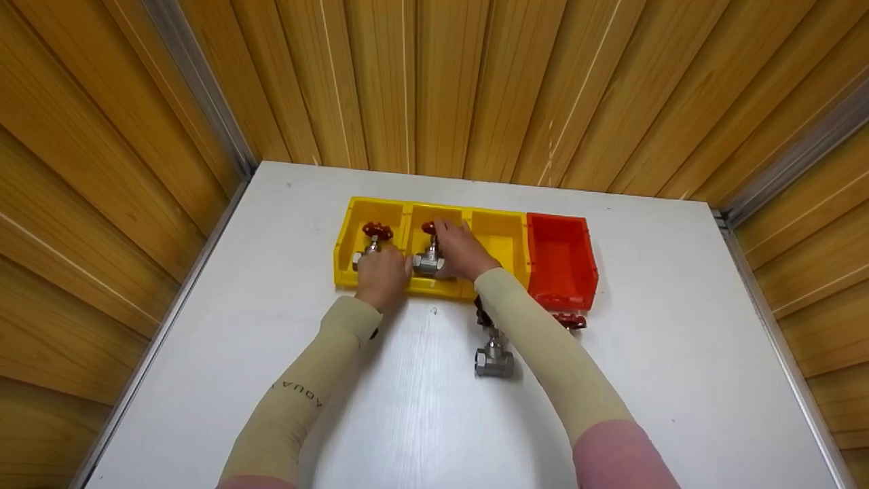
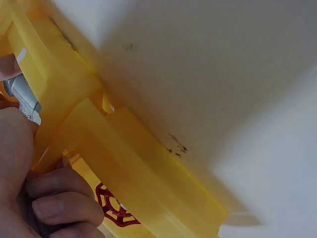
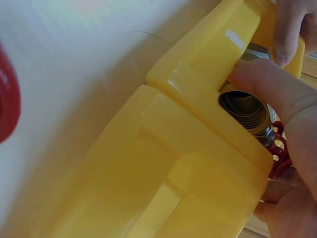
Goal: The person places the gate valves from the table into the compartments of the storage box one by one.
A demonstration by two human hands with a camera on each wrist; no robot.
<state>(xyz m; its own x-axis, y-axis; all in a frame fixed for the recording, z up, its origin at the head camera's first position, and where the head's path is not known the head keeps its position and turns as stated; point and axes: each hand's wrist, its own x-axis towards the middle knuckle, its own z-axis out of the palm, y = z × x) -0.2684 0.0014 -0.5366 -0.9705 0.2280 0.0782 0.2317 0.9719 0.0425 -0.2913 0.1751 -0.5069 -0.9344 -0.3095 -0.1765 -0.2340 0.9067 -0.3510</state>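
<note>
My left hand [image 1: 383, 275] is curled at the wall between the first two yellow bins [image 1: 434, 291], gripping it; what lies under its fingers [image 2: 64, 203] is partly hidden. Beside it in the leftmost bin stands a gate valve with a red handwheel [image 1: 377, 231]. A second gate valve [image 1: 428, 262] stands in the middle yellow bin. My right hand [image 1: 465, 251] holds this one, thumb [image 3: 262, 82] at the metal body and fingers by the red handwheel [image 3: 280, 151]. Its threaded opening faces the right wrist camera.
Right of these are a third yellow bin [image 1: 499, 246] and a red bin [image 1: 560, 258], joined in the row. Another valve [image 1: 494, 360] lies on the white table [image 1: 421, 407] in front. A red handwheel [image 1: 571, 320] shows beyond my right forearm. Wood-look panels surround the table.
</note>
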